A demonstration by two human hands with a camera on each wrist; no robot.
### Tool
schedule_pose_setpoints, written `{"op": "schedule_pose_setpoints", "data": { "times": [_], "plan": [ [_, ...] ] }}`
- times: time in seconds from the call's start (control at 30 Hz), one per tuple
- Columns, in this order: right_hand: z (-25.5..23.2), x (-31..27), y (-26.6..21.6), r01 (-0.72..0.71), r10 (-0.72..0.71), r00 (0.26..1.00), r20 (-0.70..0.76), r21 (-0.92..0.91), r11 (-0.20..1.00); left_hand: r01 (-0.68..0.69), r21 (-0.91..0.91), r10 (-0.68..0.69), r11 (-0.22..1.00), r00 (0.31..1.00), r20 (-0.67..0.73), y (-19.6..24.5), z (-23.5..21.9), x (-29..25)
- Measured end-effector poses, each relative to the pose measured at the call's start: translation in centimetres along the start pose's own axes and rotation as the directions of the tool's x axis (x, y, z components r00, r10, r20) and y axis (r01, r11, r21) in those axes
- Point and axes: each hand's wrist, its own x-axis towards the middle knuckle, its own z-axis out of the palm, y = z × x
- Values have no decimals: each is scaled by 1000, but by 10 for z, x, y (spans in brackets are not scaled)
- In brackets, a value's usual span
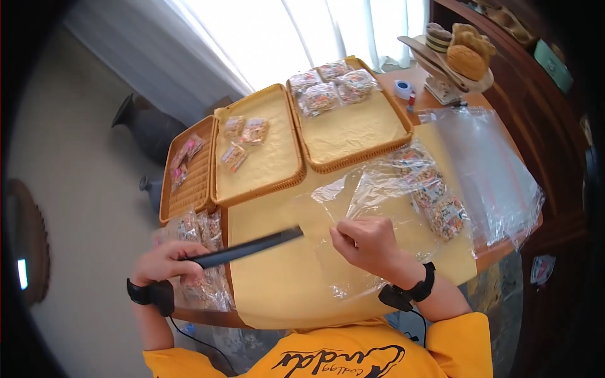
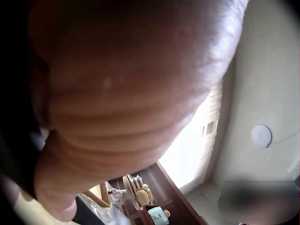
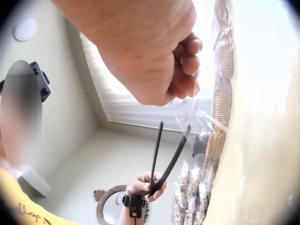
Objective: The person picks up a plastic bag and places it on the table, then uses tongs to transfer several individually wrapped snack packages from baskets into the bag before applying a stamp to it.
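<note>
**Left hand (image 1: 167, 261) grips black tongs (image 1: 252, 247), right hand (image 1: 370, 247) pinches a clear bag (image 1: 362, 189)**

Three wicker trays cross the far side of the yellow-covered surface (image 1: 271, 283): the left tray (image 1: 194, 189) holds pink-marked packets, the middle tray (image 1: 271, 167) three packets, the right tray (image 1: 353, 138) a cluster at its far end. A stack of flat plastic sleeves (image 1: 485, 170) lies at the right edge, with a tape roll (image 1: 403, 89) beyond. A packet heap (image 1: 211, 291) crowds the left edge, partly hidden by the left hand.

The bag spreads across the surface toward a row of packets (image 1: 444, 217); whether all are inside, I cannot tell. The right fingers are curled tight, plastic at their tips. The left fingers close round the tongs' joined end; the tongs are raised, their two arms apart, tips pointing toward the right hand.
</note>
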Motion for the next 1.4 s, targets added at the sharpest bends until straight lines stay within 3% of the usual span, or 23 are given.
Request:
{"op": "schedule_pose_setpoints", "data": {
  "times": [0.07, 0.1, 0.17, 0.2, 0.37, 0.5, 0.57, 0.77, 1.0, 1.07, 1.2, 1.4],
  "plan": [
    [1, 0, 0, 8, -8, 1000, 30, -6, 1000, -80, -88, 61, 993, 977, -203, -11, -9, -10],
    [2, 0, 0, -7, 7, 999, 31, -23, 1000, -84, -111, 58, 990, 974, -217, -17, -11, -8],
    [3, 0, 1, 4, -3, 998, 55, -24, 1000, -117, -308, -20, 944, 913, -406, -26, -14, 0],
    [4, 0, 2, 0, 1, 998, 57, -29, 1000, -87, -347, -72, 934, 904, -422, -28, -16, 5],
    [5, 2, 1, -34, 36, 996, 81, -28, 999, -59, -360, -97, 931, 912, -399, -24, -32, 16],
    [5, 4, -2, -50, 52, 995, 88, -27, 998, 28, -245, -124, 969, 913, -388, -11, -48, 30],
    [4, 3, -1, -48, 51, 993, 103, -26, 998, 134, -140, -180, 981, 894, -409, 0, -51, 39],
    [1, 4, -3, -61, 61, 992, 108, 1, 998, 170, -125, -207, 978, 887, -413, 9, -70, 57],
    [1, 3, -3, -43, 43, 994, 104, 1, 999, 29, -362, -147, 932, 942, -302, -2, -72, 70],
    [2, 2, -2, -42, 42, 994, 105, -1, 999, -17, -537, -121, 843, 968, -220, -12, -68, 80],
    [1, 3, -3, -43, 44, 992, 119, -16, 999, -109, -693, -108, 712, 959, -262, -23, -40, 101],
    [2, 2, -2, -30, 30, 993, 111, -4, 1000, -195, -706, -83, 681, 937, -339, -34, -15, 129]
  ]
}}
